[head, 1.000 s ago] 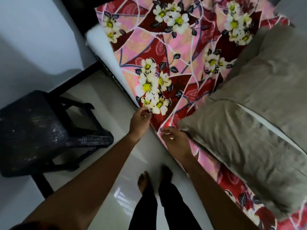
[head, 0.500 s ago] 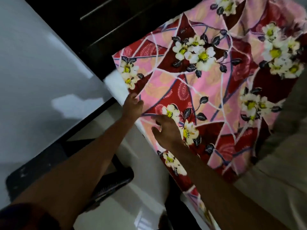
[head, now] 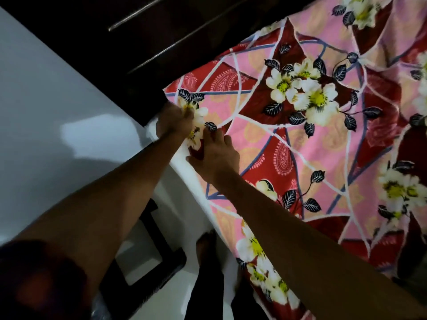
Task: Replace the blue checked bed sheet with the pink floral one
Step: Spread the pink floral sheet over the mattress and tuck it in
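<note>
Head view looks down along both bare forearms to the corner of a bed. A pink floral sheet (head: 288, 144), patterned in pink and deep red panels with white-and-yellow flowers and dark leaves, lies spread over the top of the bed and fills the right side of the picture. Its near edge runs along the side of a white mattress (head: 184, 169), which shows as a bare strip below the cloth, and further down the same edge hangs over the side.

Both hands are at the sheet's corner, close together. The left hand (head: 174, 122) sits right at the corner, its fingers curled into the cloth over a white flower; the fingertips themselves are hidden in the fabric. The right hand (head: 216, 153) is just beside it, a little further along the edge, fingers bent on top of the sheet and thumb at the rim, with a fold of red cloth pinched between them.

Behind the corner stands a dark wooden cabinet (head: 150, 42) with long metal handles. A pale grey wall (head: 46, 88) takes up the left side. Below the arms, a dark stool (head: 166, 257) stands on the glossy light floor (head: 138, 266), and a bare foot (head: 205, 245) is planted next to the mattress.
</note>
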The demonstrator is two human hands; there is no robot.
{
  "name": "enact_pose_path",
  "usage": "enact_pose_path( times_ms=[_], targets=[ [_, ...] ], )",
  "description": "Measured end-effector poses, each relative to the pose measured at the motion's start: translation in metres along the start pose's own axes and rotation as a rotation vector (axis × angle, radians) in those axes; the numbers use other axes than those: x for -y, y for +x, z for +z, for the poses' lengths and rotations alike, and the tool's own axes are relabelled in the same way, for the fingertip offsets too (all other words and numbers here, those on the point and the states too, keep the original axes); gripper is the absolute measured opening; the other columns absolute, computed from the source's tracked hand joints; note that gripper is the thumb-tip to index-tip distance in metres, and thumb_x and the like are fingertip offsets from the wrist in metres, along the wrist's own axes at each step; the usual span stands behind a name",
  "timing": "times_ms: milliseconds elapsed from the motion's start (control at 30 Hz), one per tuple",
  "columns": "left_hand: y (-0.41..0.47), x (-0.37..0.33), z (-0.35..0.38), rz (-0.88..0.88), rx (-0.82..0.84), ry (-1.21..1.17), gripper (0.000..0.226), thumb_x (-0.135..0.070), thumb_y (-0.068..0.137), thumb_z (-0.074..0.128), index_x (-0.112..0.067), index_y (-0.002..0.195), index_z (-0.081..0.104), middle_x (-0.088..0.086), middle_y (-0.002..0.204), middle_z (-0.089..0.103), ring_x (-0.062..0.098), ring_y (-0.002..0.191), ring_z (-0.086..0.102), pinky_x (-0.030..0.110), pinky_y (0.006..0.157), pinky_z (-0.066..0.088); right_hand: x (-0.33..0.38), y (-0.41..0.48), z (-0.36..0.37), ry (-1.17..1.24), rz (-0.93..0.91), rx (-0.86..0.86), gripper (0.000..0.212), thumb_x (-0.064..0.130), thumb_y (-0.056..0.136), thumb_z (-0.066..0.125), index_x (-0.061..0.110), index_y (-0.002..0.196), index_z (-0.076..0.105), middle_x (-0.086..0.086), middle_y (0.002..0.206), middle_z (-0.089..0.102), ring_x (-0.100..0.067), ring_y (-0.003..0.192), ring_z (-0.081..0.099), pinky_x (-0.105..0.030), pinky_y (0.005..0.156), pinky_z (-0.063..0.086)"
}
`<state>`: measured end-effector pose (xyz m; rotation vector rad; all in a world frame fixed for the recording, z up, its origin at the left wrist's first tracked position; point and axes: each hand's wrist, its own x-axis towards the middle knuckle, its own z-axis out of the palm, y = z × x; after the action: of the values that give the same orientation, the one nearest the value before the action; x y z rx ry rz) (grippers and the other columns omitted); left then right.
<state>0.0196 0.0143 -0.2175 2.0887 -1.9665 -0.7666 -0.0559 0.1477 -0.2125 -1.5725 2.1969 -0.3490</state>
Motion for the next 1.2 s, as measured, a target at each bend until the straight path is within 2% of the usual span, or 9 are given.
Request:
enact_pose_path(
  times_ms=[67, 167, 367, 533, 700, 833, 1000, 1100, 1200],
  targets=[
    [0.004, -0.002, -0.004, 0.09, -0.015, 0.108, 0.042, -0.038, 0.099, 0.05, -0.004, 0.118, 0.064, 0.02, 0.115, 0.067, 0.039, 0.107, 0.064, 0.04, 0.077, 0.049, 0.004, 0.013, 0.005, 0.006, -0.023, -0.085, 0.047, 0.039, 0.089, 0.066, 0.012, 0.127, 0.06, -0.012, 0.134, 0.053, -0.035, 0.116, 0.054, -0.045, 0.077, 0.055],
    [0.004, 0.016, -0.014, 0.179, -0.075, 0.165, 0.03, -0.029, 0.1, 0.049, -0.006, 0.113, 0.062, 0.02, 0.111, 0.067, 0.039, 0.105, 0.064, 0.039, 0.075, 0.046, 0.016, 0.023, 0.018, 0.064, -0.089, -0.175, 0.012, 0.006, 0.082, 0.071, 0.006, 0.094, 0.072, -0.016, 0.098, 0.069, -0.039, 0.083, 0.067, -0.042, 0.064, 0.059],
    [0.01, 0.055, -0.045, 0.338, -0.188, 0.219, 0.028, -0.027, 0.103, 0.046, -0.005, 0.114, 0.059, 0.02, 0.109, 0.067, 0.04, 0.101, 0.064, 0.042, 0.078, 0.05, 0.057, 0.033, 0.031, 0.222, -0.092, -0.126, 0.013, 0.002, 0.078, 0.061, 0.003, 0.083, 0.073, -0.017, 0.084, 0.07, -0.038, 0.073, 0.064, -0.037, 0.065, 0.053],
    [0.005, 0.088, -0.052, 0.335, -0.143, 0.201, 0.024, -0.026, 0.101, 0.049, -0.007, 0.108, 0.06, 0.018, 0.104, 0.069, 0.041, 0.096, 0.065, 0.04, 0.072, 0.046, 0.079, 0.013, 0.042, 0.276, -0.109, -0.142, 0.011, 0.0, 0.079, 0.064, 0.003, 0.083, 0.074, -0.016, 0.081, 0.072, -0.035, 0.073, 0.067, -0.037, 0.067, 0.055],
    [-0.003, 0.133, -0.06, 0.247, -0.108, 0.178, 0.017, -0.025, 0.099, 0.051, -0.011, 0.1, 0.06, 0.017, 0.099, 0.068, 0.044, 0.093, 0.063, 0.04, 0.071, 0.044, 0.107, -0.005, 0.066, 0.252, -0.149, -0.039, 0.014, 0.002, 0.08, 0.065, 0.005, 0.089, 0.076, -0.013, 0.087, 0.073, -0.03, 0.079, 0.07, -0.032, 0.072, 0.056],
    [-0.011, 0.167, -0.068, 0.121, -0.086, 0.151, 0.012, -0.022, 0.097, 0.054, -0.013, 0.091, 0.058, 0.02, 0.094, 0.068, 0.047, 0.09, 0.063, 0.04, 0.068, 0.043, 0.127, -0.015, 0.083, 0.218, -0.156, 0.142, 0.016, 0.004, 0.078, 0.068, 0.002, 0.092, 0.075, -0.016, 0.094, 0.073, -0.032, 0.087, 0.071, -0.038, 0.078, 0.06],
    [-0.028, 0.207, -0.05, -0.413, 0.046, -0.199, 0.023, -0.01, 0.096, 0.054, 0.003, 0.113, 0.063, 0.028, 0.116, 0.064, 0.041, 0.111, 0.061, 0.03, 0.074, 0.035, 0.162, -0.048, 0.099, 0.096, -0.345, 0.408, 0.016, 0.001, 0.088, 0.059, 0.0, 0.1, 0.07, -0.023, 0.108, 0.065, -0.041, 0.105, 0.058, -0.043, 0.088, 0.046],
    [-0.016, 0.188, -0.049, -0.378, 0.08, -0.398, 0.04, -0.029, 0.098, 0.058, -0.001, 0.127, 0.055, 0.019, 0.117, 0.063, 0.032, 0.108, 0.061, 0.033, 0.082, 0.044, 0.146, -0.037, 0.111, 0.009, -0.315, 0.32, 0.034, 0.016, 0.098, 0.053, 0.001, 0.128, 0.059, -0.023, 0.128, 0.058, -0.04, 0.122, 0.052, -0.045, 0.105, 0.038],
    [0.016, 0.166, -0.051, -0.436, 0.078, -0.493, 0.068, -0.044, 0.083, 0.066, -0.01, 0.138, 0.043, 0.016, 0.133, 0.057, 0.034, 0.117, 0.059, 0.042, 0.1, 0.049, 0.123, -0.009, 0.099, 0.052, -0.322, 0.162, 0.034, 0.021, 0.088, 0.063, 0.006, 0.118, 0.068, -0.019, 0.108, 0.068, -0.036, 0.098, 0.065, -0.04, 0.084, 0.052]
  ],
)
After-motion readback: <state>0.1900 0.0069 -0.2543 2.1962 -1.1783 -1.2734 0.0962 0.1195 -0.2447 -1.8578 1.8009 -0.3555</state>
